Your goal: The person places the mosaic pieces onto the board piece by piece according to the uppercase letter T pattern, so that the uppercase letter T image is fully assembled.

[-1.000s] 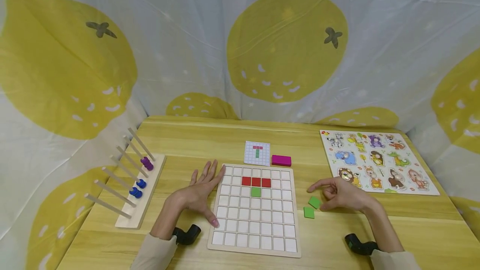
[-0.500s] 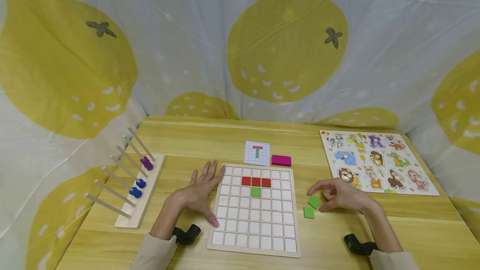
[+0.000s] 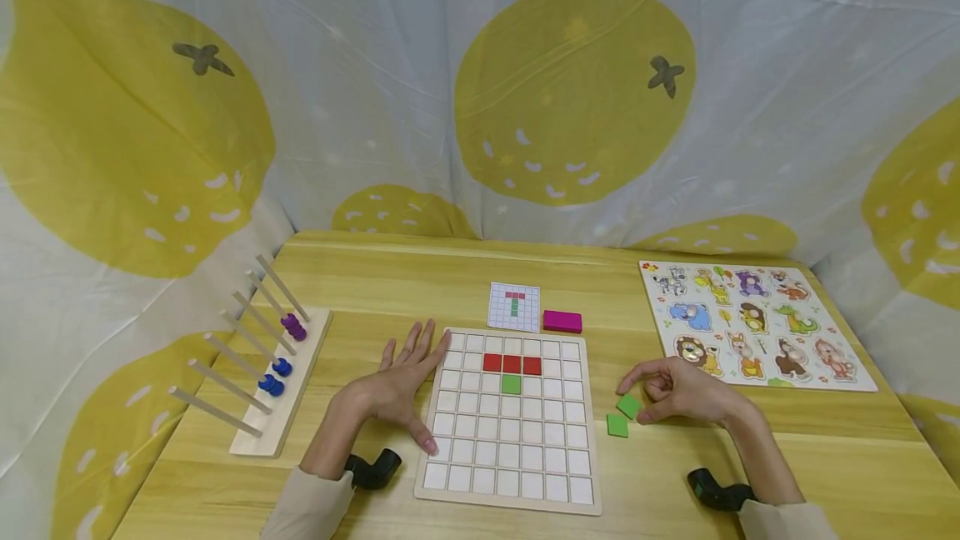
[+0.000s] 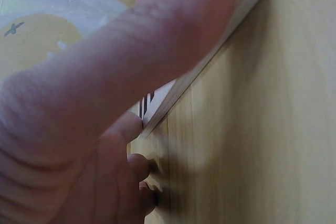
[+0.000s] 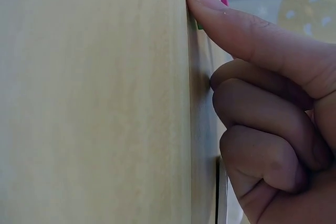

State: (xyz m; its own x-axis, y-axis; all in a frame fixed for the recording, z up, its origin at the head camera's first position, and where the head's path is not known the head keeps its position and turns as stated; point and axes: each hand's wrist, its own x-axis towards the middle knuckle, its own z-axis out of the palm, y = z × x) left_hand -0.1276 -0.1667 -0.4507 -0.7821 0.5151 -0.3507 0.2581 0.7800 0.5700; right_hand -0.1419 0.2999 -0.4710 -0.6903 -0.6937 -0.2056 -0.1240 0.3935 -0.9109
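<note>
My left hand (image 3: 397,386) rests spread along the left side of the wooden grid board (image 3: 508,505), its thumb and index fingertip on the board's edge. Three red tiles (image 3: 512,365) lie in a row on the grid, with one green tile (image 3: 512,384) below the middle one. Beside the board's right side, my right hand (image 3: 678,390) pinches a loose green tile (image 3: 628,406) between thumb and index finger, still at the table. Another green tile (image 3: 617,426) lies just in front of it. In the right wrist view the other fingers (image 5: 257,103) are curled in.
A pattern card (image 3: 514,307) and a magenta block (image 3: 562,322) lie behind the board. To the left stands a peg rack (image 3: 292,394) with blue and purple beads. An animal puzzle board (image 3: 757,323) lies at the right, on the wooden table (image 3: 375,261) before a hanging cloth.
My right index fingertip has come down and closed in on the nearer-to-hand green tile, narrowing the gap to the thumb. The left hand has stayed in place.
</note>
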